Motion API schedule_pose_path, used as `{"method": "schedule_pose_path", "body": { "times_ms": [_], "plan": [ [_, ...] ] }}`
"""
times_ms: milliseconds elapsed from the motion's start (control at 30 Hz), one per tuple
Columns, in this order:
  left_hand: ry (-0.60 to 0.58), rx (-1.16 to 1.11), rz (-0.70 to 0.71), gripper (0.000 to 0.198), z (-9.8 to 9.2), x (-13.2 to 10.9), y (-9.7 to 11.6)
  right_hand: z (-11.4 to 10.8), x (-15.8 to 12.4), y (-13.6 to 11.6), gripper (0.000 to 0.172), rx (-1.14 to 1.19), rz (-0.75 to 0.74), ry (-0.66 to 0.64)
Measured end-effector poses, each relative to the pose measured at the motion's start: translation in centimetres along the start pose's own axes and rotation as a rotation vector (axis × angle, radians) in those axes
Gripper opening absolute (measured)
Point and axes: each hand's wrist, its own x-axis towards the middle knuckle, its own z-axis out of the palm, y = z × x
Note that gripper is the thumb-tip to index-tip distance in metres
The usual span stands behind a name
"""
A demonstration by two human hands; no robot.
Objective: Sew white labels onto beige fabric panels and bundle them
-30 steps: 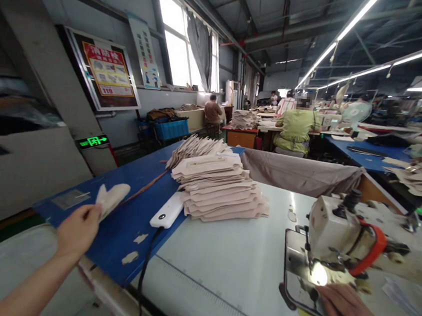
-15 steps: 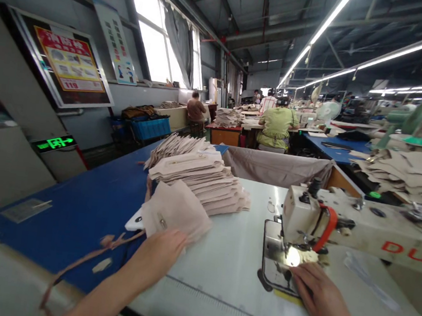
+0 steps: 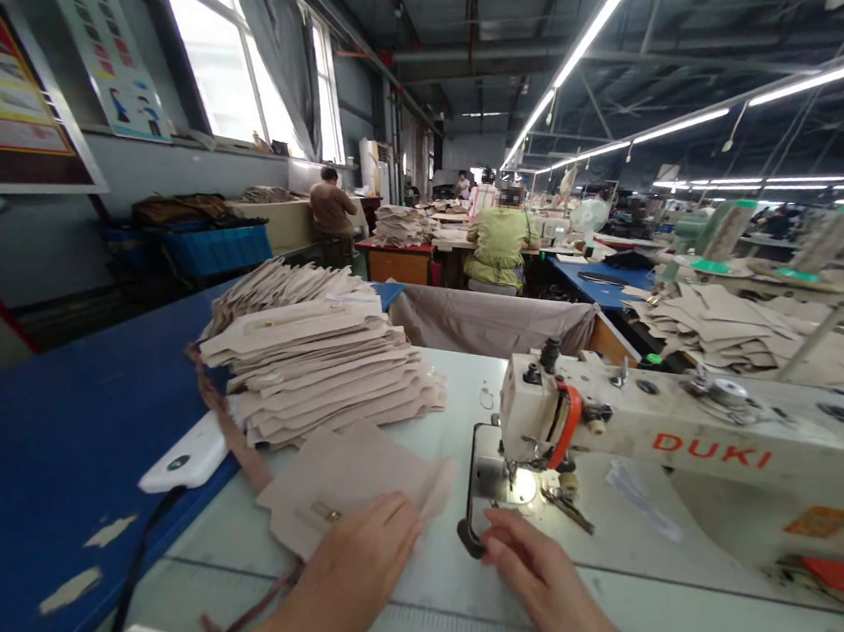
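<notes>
Pins fabric piece [image 3: 345,474] at desk [image 3: 700,607] front edge with flat open left hand [image 3: 357,566], rests open right hand [image 3: 537,580] close beside sewing machine [image 3: 681,434]: finger-puncture risk.

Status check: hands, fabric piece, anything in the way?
Left hand flat on fabric piece. Right hand open, at machine plate. Stack behind piece; nothing between piece and machine.

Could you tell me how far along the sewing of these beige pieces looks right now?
Done: I cannot tell any finished pieces apart. In hand: the left hand lies flat on one beige piece beside the sewing machine, not yet under its needle; the right hand rests at the needle plate front edge. Left: the tall stack behind seems yet to be sewn.
</notes>
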Motion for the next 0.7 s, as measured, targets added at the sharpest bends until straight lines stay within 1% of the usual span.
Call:
{"method": "schedule_pose_path", "body": {
  "times_ms": [67,100,133,167,233,267,333,433,467,500,567,633,700],
  "plan": [
    [-0.011,-0.043,0.021,0.029,1.1,0.2,1.2,2.1,-0.2,-0.9,0.066,0.319,0.207,-0.072],
    [-0.016,-0.072,0.037,0.029,1.4,0.2,1.7,3.1,-0.1,-1.2,0.074,0.445,0.281,-0.073],
    [-0.024,-0.108,0.055,0.029,1.6,0.3,2.1,4.0,0.1,-1.3,0.074,0.541,0.321,-0.046],
    [-0.032,-0.147,0.076,0.028,1.7,0.2,2.4,4.7,0.4,-1.4,0.069,0.611,0.322,-0.005],
    [-0.034,-0.202,0.129,0.025,1.9,-0.2,2.4,5.5,1.1,-1.2,0.052,0.703,0.254,0.071],
    [-0.026,-0.204,0.145,0.026,2.1,-0.7,2.1,5.6,1.5,-1.1,0.046,0.742,0.221,0.088],
    [-0.004,-0.155,0.135,0.036,2.4,-2.3,1.1,5.4,1.9,-0.9,0.042,0.807,0.215,0.101],
    [0.024,-0.027,0.026,0.059,2.9,-5.6,-1.1,4.9,2.0,-0.8,0.042,0.889,0.288,0.147],
    [0.041,0.009,-0.010,0.062,3.0,-6.7,-1.8,4.9,2.0,-0.9,0.042,0.916,0.303,0.169],
    [0.052,0.034,-0.043,0.059,3.1,-7.8,-2.6,4.9,2.0,-1.0,0.041,0.942,0.314,0.183],
    [0.090,0.060,-0.092,0.047,3.0,-9.4,-3.9,5.3,2.0,-1.3,0.042,0.984,0.341,0.205],
    [0.143,0.065,-0.126,0.032,2.6,-10.3,-5.2,5.7,2.1,-1.5,0.043,1.007,0.369,0.232],
    [0.164,0.020,-0.152,0.021,2.1,-10.4,-6.5,6.0,2.2,-1.6,0.045,1.011,0.379,0.251]
  ]
}}
